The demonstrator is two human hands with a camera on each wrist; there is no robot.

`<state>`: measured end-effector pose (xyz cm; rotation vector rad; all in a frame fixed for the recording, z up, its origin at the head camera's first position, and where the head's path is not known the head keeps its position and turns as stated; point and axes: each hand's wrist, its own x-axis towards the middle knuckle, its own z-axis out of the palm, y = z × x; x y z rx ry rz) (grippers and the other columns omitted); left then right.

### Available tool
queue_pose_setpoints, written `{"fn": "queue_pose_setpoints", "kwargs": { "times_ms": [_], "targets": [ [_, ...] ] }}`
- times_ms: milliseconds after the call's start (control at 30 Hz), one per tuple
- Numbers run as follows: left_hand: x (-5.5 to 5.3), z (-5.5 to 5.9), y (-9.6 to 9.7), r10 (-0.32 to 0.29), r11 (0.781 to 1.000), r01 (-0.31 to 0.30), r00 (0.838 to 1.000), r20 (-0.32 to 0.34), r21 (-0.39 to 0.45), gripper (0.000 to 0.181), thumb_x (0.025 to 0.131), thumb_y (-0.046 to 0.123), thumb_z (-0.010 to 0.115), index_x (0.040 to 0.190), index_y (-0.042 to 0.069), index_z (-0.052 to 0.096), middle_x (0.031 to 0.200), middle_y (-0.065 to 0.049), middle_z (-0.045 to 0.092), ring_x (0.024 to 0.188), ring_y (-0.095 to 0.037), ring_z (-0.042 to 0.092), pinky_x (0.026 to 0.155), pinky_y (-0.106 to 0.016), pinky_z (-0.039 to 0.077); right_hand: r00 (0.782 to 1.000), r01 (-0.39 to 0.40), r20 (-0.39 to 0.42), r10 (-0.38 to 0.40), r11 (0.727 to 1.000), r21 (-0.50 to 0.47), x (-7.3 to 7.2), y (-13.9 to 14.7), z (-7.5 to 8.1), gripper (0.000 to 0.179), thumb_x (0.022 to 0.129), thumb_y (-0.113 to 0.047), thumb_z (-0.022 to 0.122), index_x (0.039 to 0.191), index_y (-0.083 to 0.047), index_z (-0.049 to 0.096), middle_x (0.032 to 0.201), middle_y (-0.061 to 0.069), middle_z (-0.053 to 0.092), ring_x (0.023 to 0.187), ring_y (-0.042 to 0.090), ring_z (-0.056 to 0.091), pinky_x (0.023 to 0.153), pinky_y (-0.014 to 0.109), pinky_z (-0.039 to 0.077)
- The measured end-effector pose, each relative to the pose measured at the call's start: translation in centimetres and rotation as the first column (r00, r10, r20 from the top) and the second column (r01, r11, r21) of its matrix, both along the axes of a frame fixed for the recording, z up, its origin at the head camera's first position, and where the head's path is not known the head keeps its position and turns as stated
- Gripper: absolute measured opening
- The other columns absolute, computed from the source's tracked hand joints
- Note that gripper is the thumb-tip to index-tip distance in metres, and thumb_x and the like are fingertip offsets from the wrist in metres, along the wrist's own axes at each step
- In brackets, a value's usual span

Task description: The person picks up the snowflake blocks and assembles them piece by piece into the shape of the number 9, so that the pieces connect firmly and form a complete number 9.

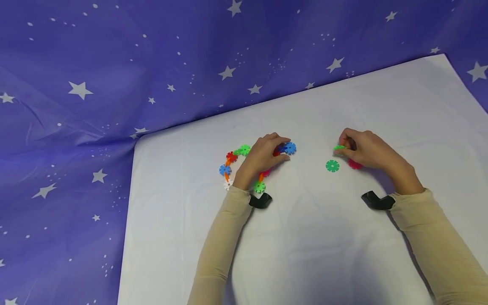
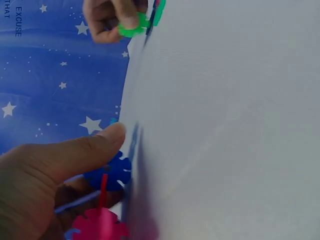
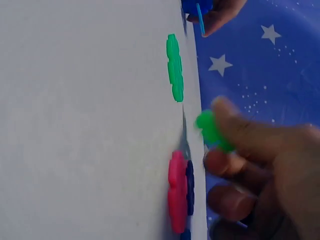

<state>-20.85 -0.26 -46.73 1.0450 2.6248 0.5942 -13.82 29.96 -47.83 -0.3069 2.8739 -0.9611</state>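
Note:
A curved chain of interlocking plastic snowflake discs, in several colours, lies on the table beneath and around my left hand. Between its thumb and fingers that hand holds a dark blue disc near the chain's far end, where a light blue disc sticks out. My right hand pinches a light green disc between thumb and forefinger, just above the table. Near it a loose teal-green disc lies flat. A pink-red disc is partly hidden below the right hand.
A white cloth covers the table. Behind it and at the left hangs a purple-blue curtain with white stars. In the right wrist view a dark blue disc shows behind the pink-red one. Black wrist mounts project from both sleeves.

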Motion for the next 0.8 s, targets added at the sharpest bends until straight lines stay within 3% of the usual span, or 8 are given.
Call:
{"fn": "queue_pose_setpoints", "kwargs": {
  "times_ms": [233,433,800],
  "targets": [
    [0.0,-0.9,0.1,0.012,1.000,-0.011,0.998,-0.054,0.018,0.048,0.090,0.039,0.070,0.132,0.017,0.062,0.111,0.002,0.065,0.101,-0.013,0.058,0.092,-0.033,0.043,0.998,-0.032,-0.063,0.023,0.988,-0.149,-0.4,-3.0,0.0,0.014,0.091,-0.008,0.069,0.100,-0.008,0.058,0.074,0.002,0.061,0.058,0.009,0.044,0.055,0.024,0.037],
    [-0.1,-1.0,0.3,0.017,0.999,-0.014,0.996,-0.083,0.039,0.044,0.090,0.040,0.070,0.127,0.017,0.066,0.104,0.002,0.066,0.094,-0.013,0.059,0.087,-0.032,0.044,0.993,-0.091,-0.084,0.080,0.986,-0.139,-0.9,-6.6,0.1,0.016,0.092,-0.008,0.066,0.106,-0.006,0.058,0.083,0.005,0.066,0.057,0.011,0.045,0.054,0.026,0.037],
    [-0.2,-1.1,0.3,0.016,0.999,-0.011,0.993,-0.118,0.040,0.041,0.090,0.040,0.069,0.124,0.017,0.068,0.098,0.004,0.067,0.086,-0.011,0.057,0.081,-0.031,0.042,0.989,-0.059,-0.141,0.045,0.994,-0.092,-0.9,-8.8,-0.6,0.020,0.090,-0.005,0.068,0.107,-0.005,0.058,0.080,0.009,0.068,0.054,0.013,0.046,0.053,0.028,0.038]
  ]
}}
